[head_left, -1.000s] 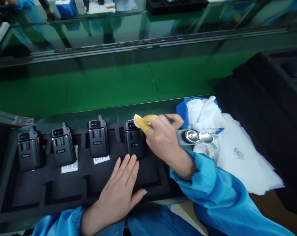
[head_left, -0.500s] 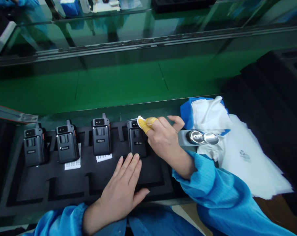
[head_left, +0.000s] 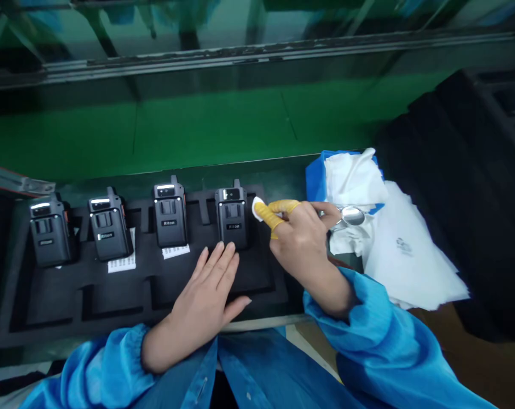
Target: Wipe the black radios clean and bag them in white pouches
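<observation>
Head camera looks down on my left hand [head_left: 206, 301], lying flat on the black foam tray [head_left: 48, 301]. Its fingers are straight and slightly spread, the tips touching the near end of the rightmost black device [head_left: 232, 218]. My right hand [head_left: 302, 244] reaches in from the right, wrist bent. Its yellow-capped fingers [head_left: 278, 211] pinch a small white pad [head_left: 257, 205] just right of that device's far corner. White wipes [head_left: 355, 176] lie right of my knuckles.

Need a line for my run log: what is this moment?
left hand: flat on foam tray, fingertips at rightmost device | right hand: pinching white wipe beside that device
</observation>
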Demonstrator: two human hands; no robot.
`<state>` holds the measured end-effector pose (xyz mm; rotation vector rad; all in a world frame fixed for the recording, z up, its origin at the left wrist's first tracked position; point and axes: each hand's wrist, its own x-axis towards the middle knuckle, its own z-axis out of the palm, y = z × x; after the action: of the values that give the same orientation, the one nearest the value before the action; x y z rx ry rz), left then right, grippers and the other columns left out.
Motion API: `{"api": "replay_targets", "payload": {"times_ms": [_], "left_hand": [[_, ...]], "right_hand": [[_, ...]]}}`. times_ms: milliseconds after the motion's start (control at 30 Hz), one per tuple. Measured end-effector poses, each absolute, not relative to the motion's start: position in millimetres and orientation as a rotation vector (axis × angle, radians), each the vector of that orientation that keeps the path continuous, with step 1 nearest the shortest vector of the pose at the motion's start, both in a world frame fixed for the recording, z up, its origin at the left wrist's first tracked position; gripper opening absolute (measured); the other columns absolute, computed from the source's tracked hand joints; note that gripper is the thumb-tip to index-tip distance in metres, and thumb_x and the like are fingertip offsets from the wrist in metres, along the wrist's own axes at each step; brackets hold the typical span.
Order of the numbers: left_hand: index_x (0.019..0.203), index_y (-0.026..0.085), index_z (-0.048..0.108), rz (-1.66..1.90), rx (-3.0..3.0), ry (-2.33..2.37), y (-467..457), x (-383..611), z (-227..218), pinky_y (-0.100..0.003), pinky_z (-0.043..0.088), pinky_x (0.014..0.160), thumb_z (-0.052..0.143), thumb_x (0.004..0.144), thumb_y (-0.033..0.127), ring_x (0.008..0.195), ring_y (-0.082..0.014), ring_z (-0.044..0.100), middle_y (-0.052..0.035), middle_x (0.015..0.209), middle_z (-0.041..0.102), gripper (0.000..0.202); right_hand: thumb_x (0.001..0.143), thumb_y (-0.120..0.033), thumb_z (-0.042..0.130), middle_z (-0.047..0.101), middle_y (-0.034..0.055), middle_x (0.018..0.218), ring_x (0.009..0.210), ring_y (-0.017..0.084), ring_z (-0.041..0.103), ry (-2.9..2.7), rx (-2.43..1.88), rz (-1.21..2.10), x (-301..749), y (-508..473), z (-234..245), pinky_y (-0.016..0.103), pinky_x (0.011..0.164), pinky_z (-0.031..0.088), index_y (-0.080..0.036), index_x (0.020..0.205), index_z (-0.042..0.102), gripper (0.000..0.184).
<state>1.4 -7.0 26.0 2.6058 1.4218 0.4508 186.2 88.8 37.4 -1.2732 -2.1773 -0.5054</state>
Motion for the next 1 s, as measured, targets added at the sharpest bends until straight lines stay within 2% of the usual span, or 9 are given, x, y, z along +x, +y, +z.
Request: {"api": "replay_targets", "payload": {"times_ms": [200,400,567,733,900,1000], "left_hand": [[0.139,0.004,0.037,0.422,2.566,1.429,-8.1,1.9,24.6,-0.053,0.034,0.111,0.04,0.094,0.043,0.139,-0.031,0.033,-0.0219,0.141,0.047,0.059],[0.136,0.004,0.041,0.44,2.561,1.425,-7.4,1.1,25.8,-0.052,0.034,0.111,0.041,0.094,0.043,0.139,-0.0308,0.033,-0.0215,0.143,0.045,0.056],[0.134,0.004,0.042,0.457,2.564,1.424,-6.5,1.2,26.0,-0.052,0.035,0.111,0.04,0.094,0.042,0.138,-0.0312,0.034,-0.0214,0.143,0.045,0.056],[0.135,0.002,0.041,0.446,2.567,1.43,-5.8,2.3,26.7,-0.052,0.036,0.11,0.039,0.095,0.044,0.137,-0.0316,0.035,-0.0221,0.142,0.046,0.059],[0.136,0.005,0.041,0.422,2.565,1.436,-6.1,2.2,26.8,-0.052,0.034,0.112,0.041,0.094,0.044,0.138,-0.0308,0.033,-0.0203,0.143,0.045,0.057],[0.135,0.005,0.041,0.452,2.582,1.44,-7.0,2.0,26.4,-0.053,0.034,0.111,0.041,0.094,0.042,0.138,-0.0311,0.034,-0.0209,0.143,0.045,0.055]], "right_hand": [[0.087,-0.011,0.052,0.065,-0.0011,0.079,0.08,0.013,0.048,-2.4,-1.021,-0.351,162.2,69.5,33.5,0.037,0.09,0.02,-0.022,0.078,0.069,0.023],[0.086,-0.006,0.048,0.063,-0.0011,0.074,0.075,0.012,0.045,-2.34,-1.1,-0.493,173.0,69.8,31.1,0.037,0.087,0.02,-0.02,0.067,0.066,0.03],[0.087,-0.007,0.047,0.06,-0.0003,0.072,0.077,0.013,0.044,-2.354,-1.079,-0.485,166.4,68.2,32.8,0.038,0.087,0.019,-0.021,0.068,0.066,0.029],[0.087,-0.01,0.05,0.055,-0.0002,0.066,0.076,0.015,0.041,-2.331,-1.032,-0.509,152.9,72.0,32.5,0.038,0.084,0.019,-0.02,0.062,0.063,0.03],[0.086,-0.007,0.048,0.055,0.0007,0.07,0.076,0.014,0.041,-2.323,-1.153,-0.505,160.8,67.3,29.2,0.038,0.082,0.019,-0.02,0.071,0.065,0.026],[0.084,-0.005,0.047,0.055,0.0004,0.07,0.075,0.013,0.042,-2.307,-1.209,-0.514,171.6,61.7,26.5,0.038,0.083,0.02,-0.02,0.069,0.065,0.027]]}}
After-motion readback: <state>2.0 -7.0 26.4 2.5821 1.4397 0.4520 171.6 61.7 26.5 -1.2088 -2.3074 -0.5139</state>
